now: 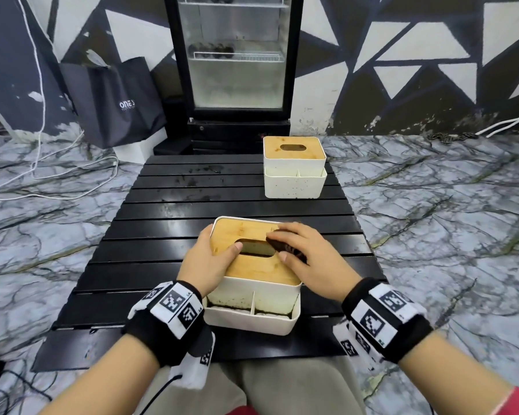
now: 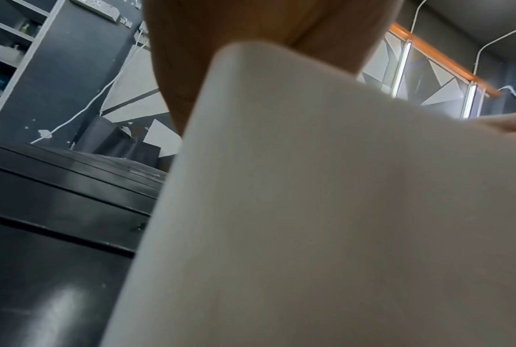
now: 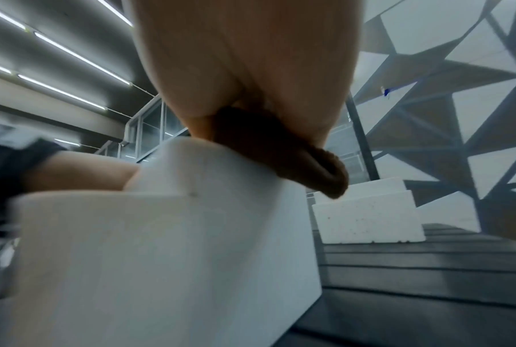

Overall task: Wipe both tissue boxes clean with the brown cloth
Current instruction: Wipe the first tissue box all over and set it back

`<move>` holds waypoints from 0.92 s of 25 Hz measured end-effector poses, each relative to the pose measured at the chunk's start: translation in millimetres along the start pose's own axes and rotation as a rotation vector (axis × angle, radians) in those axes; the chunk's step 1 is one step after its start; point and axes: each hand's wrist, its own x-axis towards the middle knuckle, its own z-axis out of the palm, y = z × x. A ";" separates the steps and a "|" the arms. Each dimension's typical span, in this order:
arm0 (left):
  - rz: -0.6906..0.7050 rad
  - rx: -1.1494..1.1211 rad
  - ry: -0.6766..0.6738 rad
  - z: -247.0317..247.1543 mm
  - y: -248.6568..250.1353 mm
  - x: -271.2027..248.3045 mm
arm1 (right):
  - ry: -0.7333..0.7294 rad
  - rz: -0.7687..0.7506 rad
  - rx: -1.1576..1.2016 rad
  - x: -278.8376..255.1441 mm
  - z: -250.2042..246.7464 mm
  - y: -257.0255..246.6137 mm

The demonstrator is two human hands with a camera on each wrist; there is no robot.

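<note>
A white tissue box [image 1: 252, 295] with a bamboo lid [image 1: 246, 232] stands near the table's front edge; dark grime lines its front compartments. My left hand [image 1: 213, 259] grips its left side, thumb at the lid's slot. My right hand [image 1: 306, 253] holds the folded brown cloth [image 1: 285, 248] pressed on the lid's right half. In the right wrist view the brown cloth [image 3: 280, 150] sits under my palm on the box's [image 3: 167, 246] top edge. A second tissue box [image 1: 294, 167] stands at the table's far right, also seen as the speckled far box [image 3: 366, 216]. The left wrist view is filled by the near box's wall [image 2: 310, 211].
The black slatted table [image 1: 168, 223] has wet smudges toward its far left. Behind it stand a glass-door fridge [image 1: 237, 61] and a dark bag [image 1: 117, 100]. White cables [image 1: 42, 163] trail over the marble floor at left.
</note>
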 end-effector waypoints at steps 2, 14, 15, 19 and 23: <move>0.006 0.000 0.026 1.9 -1.4 0.5 | 0.014 -0.116 0.014 -15.4 8.9 -2.6; 0.015 -0.001 0.044 4.1 -3.7 0.9 | 0.016 -0.089 0.021 4.7 6.1 14.8; 0.017 0.016 0.053 4.7 -3.8 0.7 | 0.021 -0.120 0.022 -1.9 8.6 11.3; 0.022 0.000 0.060 5.6 -2.2 0.5 | -0.006 -0.243 -0.003 -26.7 15.0 0.2; 0.051 -0.038 0.044 3.9 -2.4 0.0 | -0.059 -0.165 -0.008 -12.8 4.1 6.9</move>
